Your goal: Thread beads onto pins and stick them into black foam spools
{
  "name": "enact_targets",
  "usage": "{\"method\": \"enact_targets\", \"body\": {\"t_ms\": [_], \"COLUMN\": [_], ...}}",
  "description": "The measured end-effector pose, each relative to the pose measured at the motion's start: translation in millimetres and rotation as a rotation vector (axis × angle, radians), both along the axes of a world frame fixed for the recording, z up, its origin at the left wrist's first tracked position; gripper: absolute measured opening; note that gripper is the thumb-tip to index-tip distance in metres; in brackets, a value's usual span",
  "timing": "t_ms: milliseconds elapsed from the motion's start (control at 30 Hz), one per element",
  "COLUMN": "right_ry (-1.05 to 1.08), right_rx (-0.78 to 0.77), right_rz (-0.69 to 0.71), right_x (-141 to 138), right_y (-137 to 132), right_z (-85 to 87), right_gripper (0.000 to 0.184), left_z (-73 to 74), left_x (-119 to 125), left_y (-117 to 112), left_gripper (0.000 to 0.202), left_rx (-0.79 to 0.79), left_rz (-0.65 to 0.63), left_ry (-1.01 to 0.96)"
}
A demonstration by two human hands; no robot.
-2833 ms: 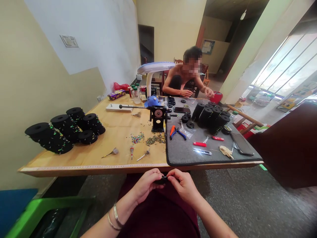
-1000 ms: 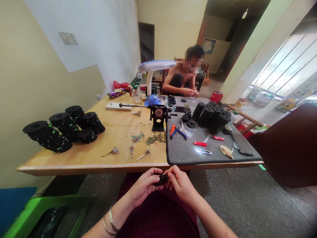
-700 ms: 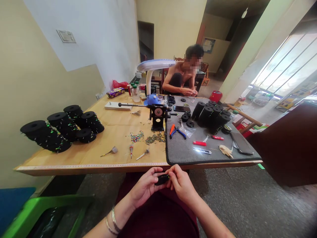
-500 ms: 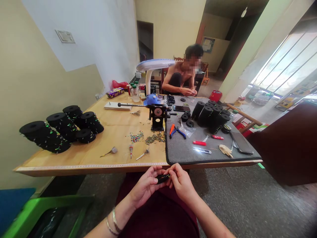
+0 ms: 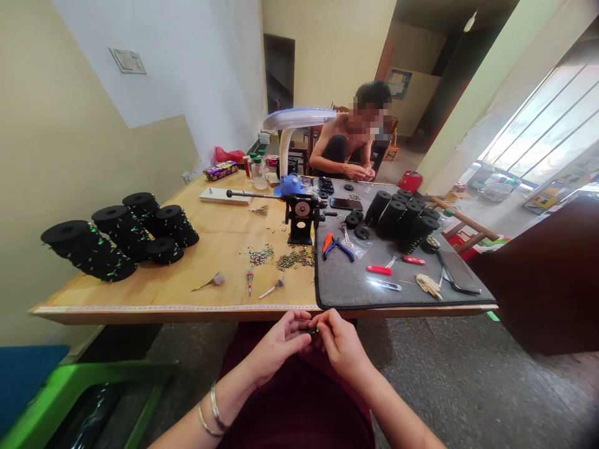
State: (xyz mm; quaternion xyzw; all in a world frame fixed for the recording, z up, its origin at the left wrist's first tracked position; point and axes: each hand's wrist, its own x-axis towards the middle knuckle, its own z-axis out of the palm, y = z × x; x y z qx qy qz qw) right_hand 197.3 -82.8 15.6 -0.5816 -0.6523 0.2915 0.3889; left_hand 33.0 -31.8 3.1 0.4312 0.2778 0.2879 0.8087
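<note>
Both my hands meet over my lap, just below the table's near edge. My left hand (image 5: 279, 347) and my right hand (image 5: 344, 344) are closed on a small black spool (image 5: 311, 332) held between their fingertips. Most of the spool is hidden by my fingers. Two bangles circle my left wrist. Straight ahead on the wooden table (image 5: 140, 293) lie small feathered pieces (image 5: 274, 287) and heaps of beads (image 5: 260, 255).
A black hand-crank winder (image 5: 301, 218) stands mid-table beside a grey mat (image 5: 346, 290) with pliers (image 5: 336, 246), red tools and a phone. Black spool stacks sit left (image 5: 116, 237) and right (image 5: 400, 218). A person (image 5: 349, 149) works at the far end. A green crate (image 5: 84, 393) stands lower left.
My hands stayed over my lap and turned the black spool, then closed more tightly round it. The person opposite drew both hands together. The view shifted slightly.
</note>
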Motion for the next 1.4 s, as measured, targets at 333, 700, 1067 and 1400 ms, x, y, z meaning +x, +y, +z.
{"method": "enact_targets", "body": {"t_ms": [333,700,1067,1400], "right_ry": [-0.036,-0.113,-0.155,-0.120], "right_rx": [0.013,0.050,0.100,0.080], "right_rz": [-0.001,0.015,0.062,0.043], "right_x": [-3.9,-2.4,-5.8,-10.0], "right_y": [-1.4,-1.3,-5.1,-5.0], "right_z": [2.0,1.9,-0.7,2.0], "right_gripper": [0.016,0.014,0.014,0.014], "left_z": [8.0,7.9,8.7,7.7], "left_x": [2.4,3.8,9.8,11.4], "left_y": [-2.0,-2.1,-7.1,-7.5], "left_gripper": [0.028,0.020,0.022,0.021], "left_rx": [-0.141,0.041,-0.062,-0.090], "left_rz": [-0.049,-0.064,-0.037,0.002], "left_ry": [-0.065,0.074,-0.024,0.028]}}
